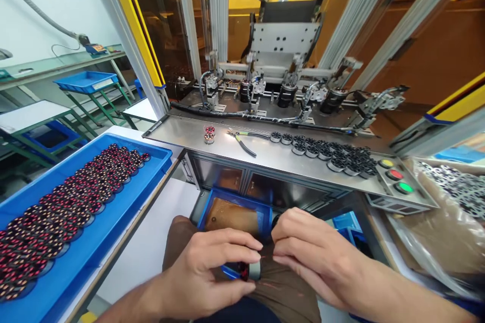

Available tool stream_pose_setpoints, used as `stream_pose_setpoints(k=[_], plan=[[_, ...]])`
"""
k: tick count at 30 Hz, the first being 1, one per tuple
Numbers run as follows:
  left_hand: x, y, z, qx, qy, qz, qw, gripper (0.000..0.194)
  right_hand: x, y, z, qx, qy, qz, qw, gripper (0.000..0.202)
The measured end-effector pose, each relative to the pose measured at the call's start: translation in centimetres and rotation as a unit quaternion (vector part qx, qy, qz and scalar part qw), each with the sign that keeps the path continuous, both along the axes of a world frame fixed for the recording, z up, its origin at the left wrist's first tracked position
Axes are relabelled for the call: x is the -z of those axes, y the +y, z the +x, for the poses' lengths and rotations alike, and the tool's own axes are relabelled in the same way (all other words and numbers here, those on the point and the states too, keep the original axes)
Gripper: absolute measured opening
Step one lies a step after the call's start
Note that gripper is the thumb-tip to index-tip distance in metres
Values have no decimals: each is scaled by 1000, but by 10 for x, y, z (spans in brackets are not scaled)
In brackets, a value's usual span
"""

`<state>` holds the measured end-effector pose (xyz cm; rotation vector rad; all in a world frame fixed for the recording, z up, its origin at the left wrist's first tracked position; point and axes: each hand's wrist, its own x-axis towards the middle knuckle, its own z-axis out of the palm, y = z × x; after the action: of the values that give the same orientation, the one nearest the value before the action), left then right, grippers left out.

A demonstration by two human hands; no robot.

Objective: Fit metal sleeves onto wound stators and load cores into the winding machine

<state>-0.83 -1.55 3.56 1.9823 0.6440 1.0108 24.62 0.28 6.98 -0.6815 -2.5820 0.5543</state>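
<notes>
A bright workshop opens around the seated person, with an assembly machine (286,55) of aluminium posts and amber panels rising ahead. Along its front runs a brushed-metal shelf (182,133). Near the shelf's left end I can see a pair of small round red-and-copper wound pieces (209,138); beside them lie green-and-black-handled pliers (246,147), and black-topped silver ring pieces (337,154) crowd toward the right end. Off to the left, a long blue plastic tray (94,242) carries rows of dark round coils with red and copper windings (79,186).

The work itself is over the lap, below the shelf's near edge and well apart from it. The left hand (212,267) has its thumb and fingers curled round a small dark-red and pale-grey round piece (244,271), partly hidden by the grip. The right hand (314,252) is just beside it, fingertips drawn in to the thumb; a faint reddish strand (267,257) shows there, but I cannot tell whether they pinch it.

I'd judge the piece light and stiff, its smooth side a little slippery and any fine wire easily bent or snapped. Best held by the outer rim, clear of the windings.
</notes>
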Motion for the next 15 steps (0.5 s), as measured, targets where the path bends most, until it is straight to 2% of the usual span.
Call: stream_pose_setpoints(k=[2, 4, 6, 8, 12, 15], plan=[[7, -1, -4, -26, -37, -37, 998, 47, -1, 17, 7, -15, -40, 2, 999, 20], [16, -1, -5, -70, -86, -92, 990, 43, 0, 44, 10, 1, -55, 2, 998, 21], [25, 1, -5, -111, -143, -158, 971, 35, 5, 81, 9, 73, -43, 34, 996, 18], [30, 4, -3, -134, -196, -205, 950, 28, 16, 123, 2, 184, -32, 87, 979, 20], [29, 7, -1, -144, -250, -231, 929, 21, 48, 194, -26, 256, -73, 107, 958, 49], [26, 5, -4, -160, -267, -217, 925, 18, 67, 219, -44, 280, -129, 105, 945, 71]])
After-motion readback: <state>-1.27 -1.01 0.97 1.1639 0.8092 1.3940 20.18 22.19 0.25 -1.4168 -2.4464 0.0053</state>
